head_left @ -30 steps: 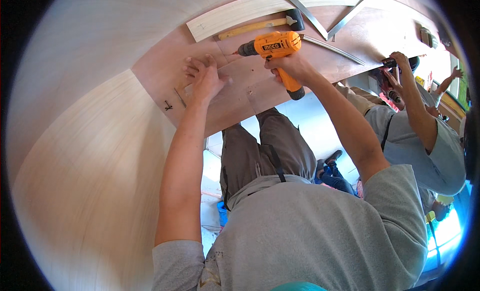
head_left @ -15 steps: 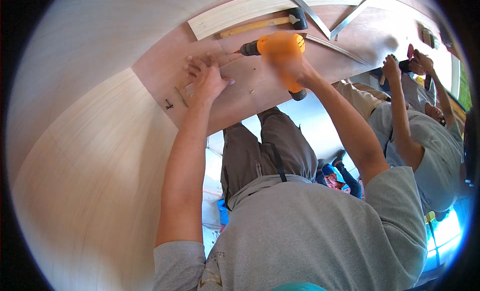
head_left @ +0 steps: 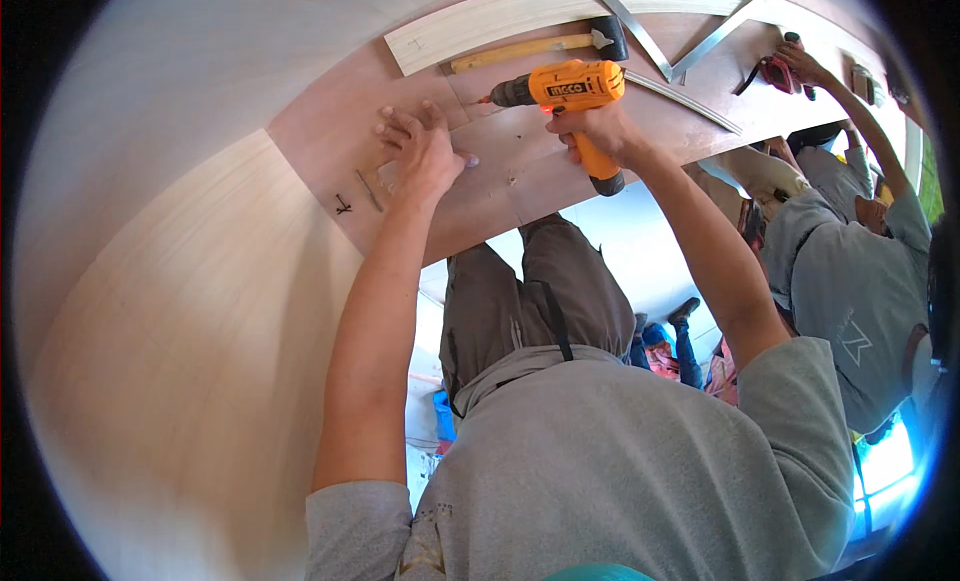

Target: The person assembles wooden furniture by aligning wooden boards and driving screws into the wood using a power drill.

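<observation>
My left hand (head_left: 425, 151) lies on the pinkish plywood board (head_left: 320, 106), fingers spread and apparently pressing near a thin joint line. My right hand (head_left: 598, 131) grips an orange cordless drill (head_left: 590, 79), its red-tipped bit pointing left, just above the board beyond my left fingertips; whether it touches cannot be told. Near my left wrist lie a few dark screws or nails (head_left: 343, 203) and a thin narrow piece (head_left: 369, 189). Above the drill rests a rubber mallet (head_left: 520, 49) with a yellow wooden handle.
A pale wood strip (head_left: 440, 36), a steel square (head_left: 722, 33) and metal rods (head_left: 690, 101) lie along the far part. A large light panel (head_left: 170, 321) rises at left. Co-workers (head_left: 850, 281) crowd the right, one hand (head_left: 800, 61) on a red-and-black tool (head_left: 777, 73).
My hands and the drill stay nearly in place, shifted slightly right in view along with the board. A co-worker's arm has reached farther up onto the board with a red-and-black tool.
</observation>
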The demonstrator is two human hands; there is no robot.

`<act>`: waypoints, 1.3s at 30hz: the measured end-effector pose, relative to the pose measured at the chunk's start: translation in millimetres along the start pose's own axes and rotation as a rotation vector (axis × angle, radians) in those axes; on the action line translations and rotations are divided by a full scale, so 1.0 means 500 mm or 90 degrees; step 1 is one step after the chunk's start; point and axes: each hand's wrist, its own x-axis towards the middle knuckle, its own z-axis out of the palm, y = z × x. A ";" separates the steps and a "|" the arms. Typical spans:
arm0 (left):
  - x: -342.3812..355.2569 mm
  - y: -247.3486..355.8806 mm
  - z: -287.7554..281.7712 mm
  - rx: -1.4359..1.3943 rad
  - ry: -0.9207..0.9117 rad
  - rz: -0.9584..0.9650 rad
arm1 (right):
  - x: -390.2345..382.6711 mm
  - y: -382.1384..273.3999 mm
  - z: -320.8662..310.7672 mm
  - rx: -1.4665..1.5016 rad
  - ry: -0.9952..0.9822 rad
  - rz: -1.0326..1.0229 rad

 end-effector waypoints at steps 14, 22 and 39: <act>-0.008 -0.022 0.020 -0.014 -0.006 0.000 | 0.029 0.045 -0.017 0.106 -0.062 0.024; 0.000 -0.032 0.021 -0.059 0.022 0.021 | 0.008 0.019 -0.014 0.041 -0.041 -0.009; -0.001 0.001 -0.003 -0.020 0.001 -0.008 | -0.011 -0.012 -0.009 -0.138 -0.009 -0.009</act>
